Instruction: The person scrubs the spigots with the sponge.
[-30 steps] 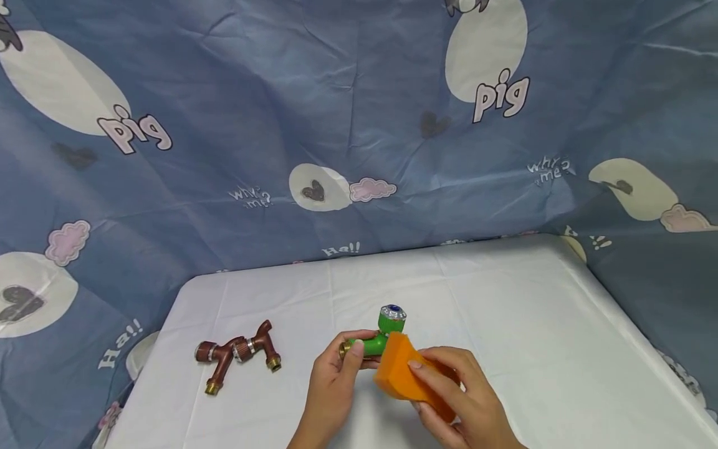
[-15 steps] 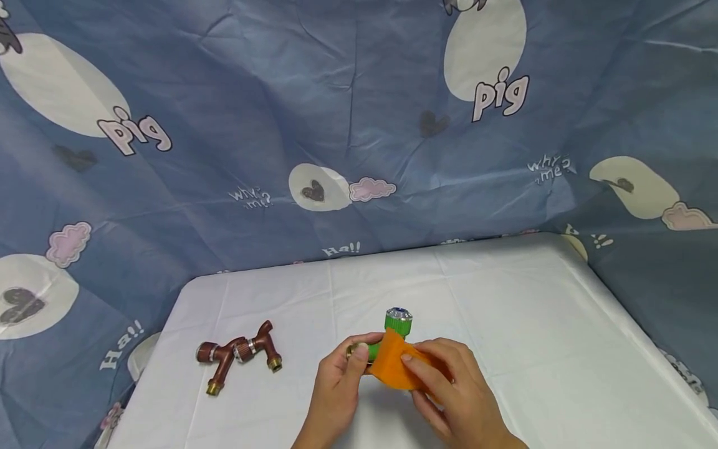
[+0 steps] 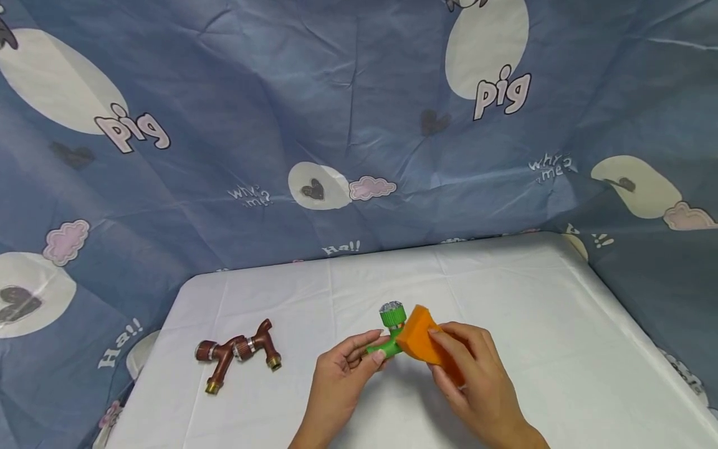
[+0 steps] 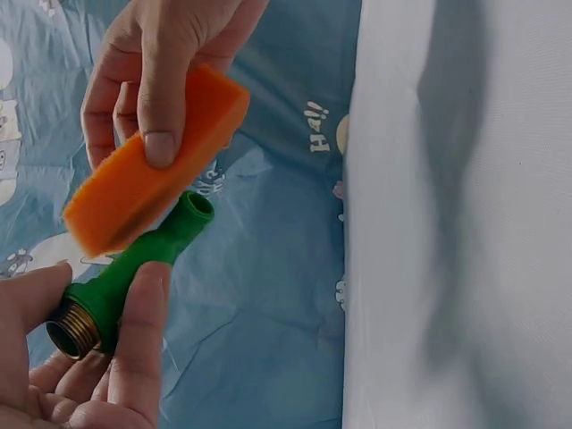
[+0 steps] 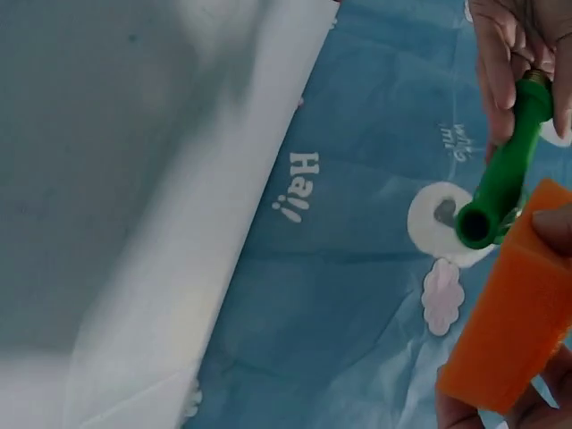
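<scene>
White-covered table (image 3: pixel 521 305): green tap (image 4: pixel 123 274), which the left hand (image 3: pixel 339 377) grips near its threaded end (image 4: pixel 73 331), spout (image 4: pixel 189 219) projecting; orange sponge (image 3: pixel 422 340) beside it, which the right hand (image 3: pixel 481 374) pinches.

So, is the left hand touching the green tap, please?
Touching: the left wrist view shows the left hand gripping the green tap near its threaded end.

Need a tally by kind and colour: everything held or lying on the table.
Green tap: 1 (in the left hand)
Orange sponge: 1 (in the right hand)
Brown taps: 2 (on the table)
Total: 4
</scene>
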`<state>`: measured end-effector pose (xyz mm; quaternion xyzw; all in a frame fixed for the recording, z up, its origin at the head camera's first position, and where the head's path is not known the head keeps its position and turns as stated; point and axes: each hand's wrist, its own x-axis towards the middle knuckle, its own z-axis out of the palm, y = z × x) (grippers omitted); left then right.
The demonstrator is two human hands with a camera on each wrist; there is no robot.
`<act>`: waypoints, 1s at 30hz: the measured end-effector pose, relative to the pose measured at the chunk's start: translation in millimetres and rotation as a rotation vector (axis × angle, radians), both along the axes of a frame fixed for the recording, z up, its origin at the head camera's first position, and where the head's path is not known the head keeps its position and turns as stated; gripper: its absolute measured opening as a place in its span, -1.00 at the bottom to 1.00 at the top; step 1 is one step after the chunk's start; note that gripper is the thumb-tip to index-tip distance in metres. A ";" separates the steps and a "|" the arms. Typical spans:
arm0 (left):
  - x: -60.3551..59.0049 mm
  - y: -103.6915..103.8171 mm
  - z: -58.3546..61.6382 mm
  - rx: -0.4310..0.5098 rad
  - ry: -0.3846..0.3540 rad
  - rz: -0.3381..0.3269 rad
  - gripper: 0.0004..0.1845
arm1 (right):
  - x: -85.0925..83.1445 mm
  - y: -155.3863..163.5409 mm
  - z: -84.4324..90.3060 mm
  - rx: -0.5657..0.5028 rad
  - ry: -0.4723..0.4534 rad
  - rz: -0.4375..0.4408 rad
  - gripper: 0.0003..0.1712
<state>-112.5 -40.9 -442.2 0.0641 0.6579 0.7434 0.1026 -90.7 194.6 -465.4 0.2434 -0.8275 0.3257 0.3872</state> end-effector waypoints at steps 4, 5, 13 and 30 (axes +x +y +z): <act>-1.0 -0.5 0.4 -0.033 0.010 0.025 -0.62 | 2.4 -6.8 -1.1 -0.007 0.025 0.071 -0.51; -1.1 -0.4 0.3 -0.042 0.016 0.027 -0.65 | 3.4 -10.2 -1.0 -0.009 0.042 0.096 -0.52; -0.7 -0.9 -2.5 -0.054 0.049 0.001 -0.70 | 7.0 -20.9 -5.1 0.009 0.063 0.146 -0.55; -1.5 0.1 -3.7 0.017 0.039 -0.003 -0.59 | -4.1 3.4 -2.8 0.015 -0.026 -0.071 -0.48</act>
